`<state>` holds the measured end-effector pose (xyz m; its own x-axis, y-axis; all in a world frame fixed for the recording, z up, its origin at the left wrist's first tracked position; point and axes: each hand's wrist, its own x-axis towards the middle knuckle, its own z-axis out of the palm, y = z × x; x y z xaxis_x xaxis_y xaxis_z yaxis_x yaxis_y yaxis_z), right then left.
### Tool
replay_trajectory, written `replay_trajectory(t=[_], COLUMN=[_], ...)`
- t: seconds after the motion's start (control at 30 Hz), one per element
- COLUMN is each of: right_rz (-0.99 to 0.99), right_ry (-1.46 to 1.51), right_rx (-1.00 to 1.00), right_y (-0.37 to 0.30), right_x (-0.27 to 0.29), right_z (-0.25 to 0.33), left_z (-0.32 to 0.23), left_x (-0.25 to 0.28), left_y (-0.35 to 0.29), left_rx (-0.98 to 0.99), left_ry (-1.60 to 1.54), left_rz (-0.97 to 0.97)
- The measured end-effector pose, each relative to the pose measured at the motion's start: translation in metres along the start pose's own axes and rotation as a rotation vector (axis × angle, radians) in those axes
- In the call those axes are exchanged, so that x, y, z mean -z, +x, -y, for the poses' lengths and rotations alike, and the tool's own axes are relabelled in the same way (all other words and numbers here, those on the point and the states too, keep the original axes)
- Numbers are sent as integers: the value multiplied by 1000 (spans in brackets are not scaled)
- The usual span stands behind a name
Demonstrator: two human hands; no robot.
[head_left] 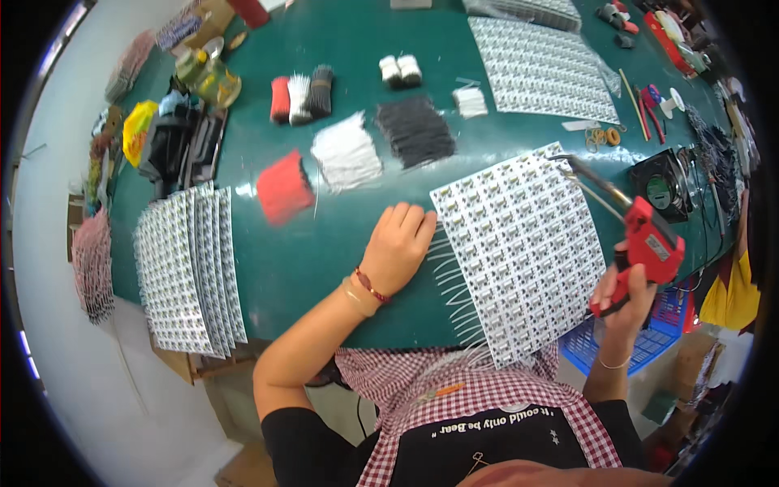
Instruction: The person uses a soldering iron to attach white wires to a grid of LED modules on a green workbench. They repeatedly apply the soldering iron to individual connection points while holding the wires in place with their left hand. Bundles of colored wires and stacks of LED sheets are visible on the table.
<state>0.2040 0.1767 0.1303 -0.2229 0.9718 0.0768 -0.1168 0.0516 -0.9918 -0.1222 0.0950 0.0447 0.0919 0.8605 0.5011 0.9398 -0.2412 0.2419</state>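
Observation:
A white panel of small circuit boards lies tilted on the green table in front of me, its near corner over my checked apron. White wires loop out from its left edge. My left hand is closed, fingers curled down beside the panel's upper left edge; what they hold, if anything, is hidden. My right hand is wrapped around the handle of a red soldering gun. The gun's thin metal nozzle reaches left to the panel's far corner, where the tip's contact cannot be made out.
Red wires, white wires and black wires lie in piles beyond my left hand. Stacked panels stand at the left; another panel lies far right. A black fan and blue basket are at right.

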Motion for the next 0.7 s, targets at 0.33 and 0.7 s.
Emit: replay_trajectory(t=[0.33, 0.7], right_rz=[-389, -769], right_ry=[-62, -298], right_rx=[375, 69], right_y=[24, 68], right_x=[134, 225], right_z=[54, -15], left_z=[-2, -4], left_x=[-6, -18], left_y=[1, 8], left_rx=[29, -20], left_ry=[108, 151], left_rz=[0, -65])
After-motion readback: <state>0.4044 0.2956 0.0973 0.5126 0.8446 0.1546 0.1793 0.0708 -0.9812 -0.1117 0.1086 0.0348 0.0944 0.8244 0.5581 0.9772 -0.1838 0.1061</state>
